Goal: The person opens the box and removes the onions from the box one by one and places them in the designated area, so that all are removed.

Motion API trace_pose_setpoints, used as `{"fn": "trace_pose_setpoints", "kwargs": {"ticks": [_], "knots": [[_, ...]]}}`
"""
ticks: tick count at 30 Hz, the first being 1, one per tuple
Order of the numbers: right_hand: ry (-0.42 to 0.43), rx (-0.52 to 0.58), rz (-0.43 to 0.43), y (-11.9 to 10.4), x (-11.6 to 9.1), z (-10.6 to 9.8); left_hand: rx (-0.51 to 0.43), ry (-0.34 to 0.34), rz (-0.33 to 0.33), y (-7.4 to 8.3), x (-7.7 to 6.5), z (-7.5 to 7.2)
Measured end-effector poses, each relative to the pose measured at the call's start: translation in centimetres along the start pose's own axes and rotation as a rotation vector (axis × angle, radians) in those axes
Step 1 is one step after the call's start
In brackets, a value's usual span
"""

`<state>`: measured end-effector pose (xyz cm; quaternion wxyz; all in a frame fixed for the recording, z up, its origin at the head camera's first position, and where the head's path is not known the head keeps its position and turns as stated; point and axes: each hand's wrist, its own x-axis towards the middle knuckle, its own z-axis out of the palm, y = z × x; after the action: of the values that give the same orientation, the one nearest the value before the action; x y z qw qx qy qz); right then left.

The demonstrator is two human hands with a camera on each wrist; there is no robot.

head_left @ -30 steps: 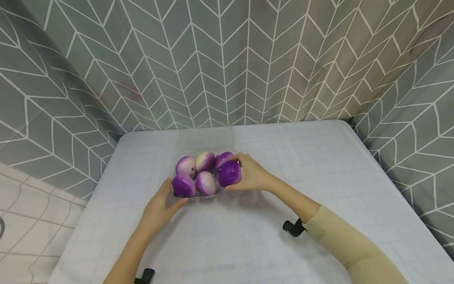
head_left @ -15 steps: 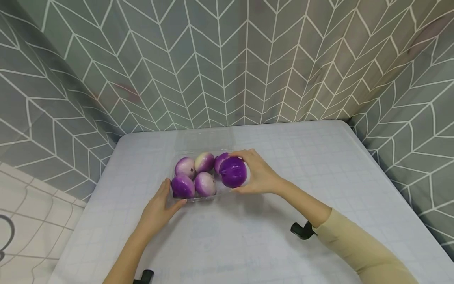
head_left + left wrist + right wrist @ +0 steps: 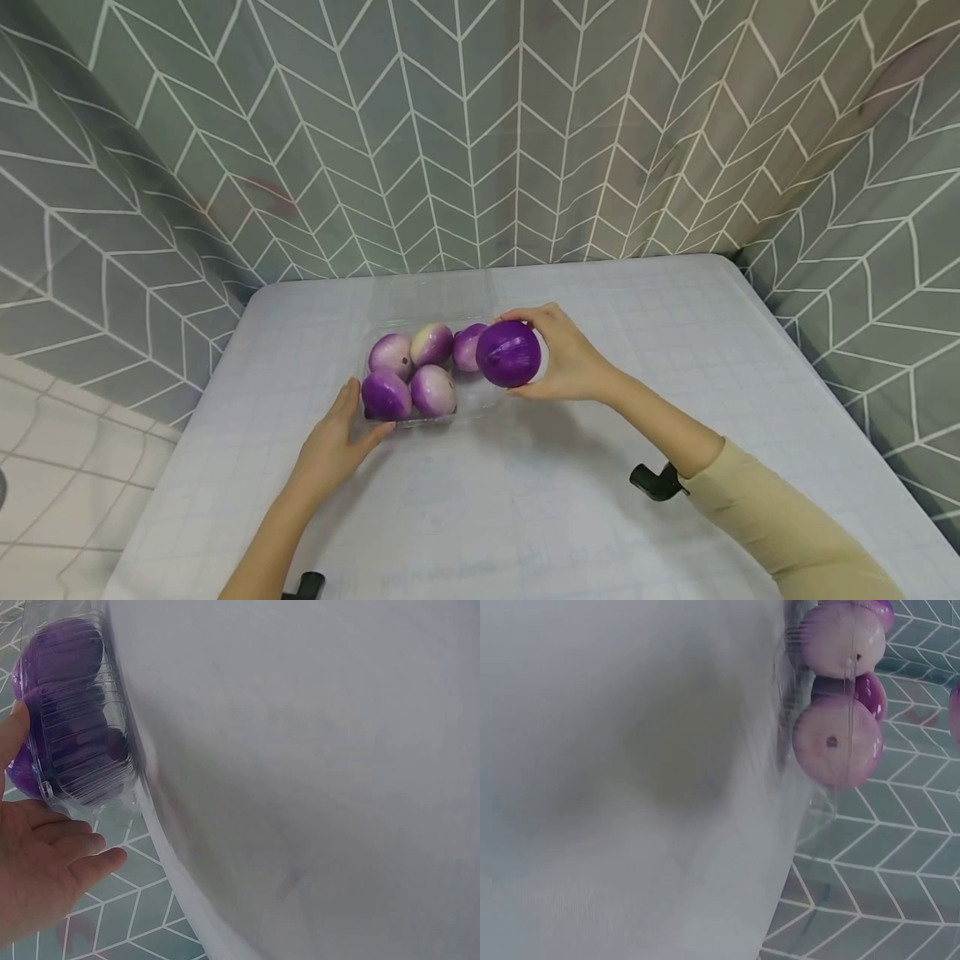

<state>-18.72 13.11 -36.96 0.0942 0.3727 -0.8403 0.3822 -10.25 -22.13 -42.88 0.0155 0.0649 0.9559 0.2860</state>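
A red onion (image 3: 508,354), glossy and deep purple, is held between the thumb and fingers of my right hand (image 3: 570,354), raised at the right end of a clear plastic container (image 3: 480,402). Several purple-and-white onions (image 3: 433,391) sit in the container in two rows, with a gap at the front right. My left hand (image 3: 330,446) rests at the container's front left corner, its fingers along the left side and the thumb at the front. In the left wrist view, the thumb (image 3: 13,731) touches the clear wall while the other fingers lie loosely extended below.
The container's transparent lid (image 3: 431,297) lies folded back toward the rear table edge. A white cloth-covered table (image 3: 480,508) spreads around it. Grey curtains (image 3: 480,133) with white lines hang behind and at both sides. Black wrist mounts (image 3: 656,482) stick out from the forearms.
My right hand has lifted the onion from the container's front right, moving it up and to the right. The left hand has stayed at the corner.
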Motion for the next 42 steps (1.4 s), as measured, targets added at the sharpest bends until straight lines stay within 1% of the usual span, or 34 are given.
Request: {"fn": "trace_pose_setpoints", "kwargs": {"ticks": [12,22,33,36,42], "knots": [[0.042,0.007,0.008,0.7,-1.0,-2.6,-0.002,0.005,-0.002,0.2,-0.3,0.3],[0.098,-0.036,0.044,1.8,-1.8,-5.2,0.006,0.010,0.005,0.2,-0.3,0.4],[0.119,-0.065,0.094,3.1,-2.6,-7.1,0.007,0.007,0.002,0.3,-0.5,0.3],[0.125,-0.081,0.085,3.6,-2.7,-7.5,0.004,0.006,0.002,0.3,-0.5,0.3],[0.138,-0.079,0.036,4.7,-2.5,-8.0,-0.006,0.004,0.002,0.2,-0.3,0.3]]}}
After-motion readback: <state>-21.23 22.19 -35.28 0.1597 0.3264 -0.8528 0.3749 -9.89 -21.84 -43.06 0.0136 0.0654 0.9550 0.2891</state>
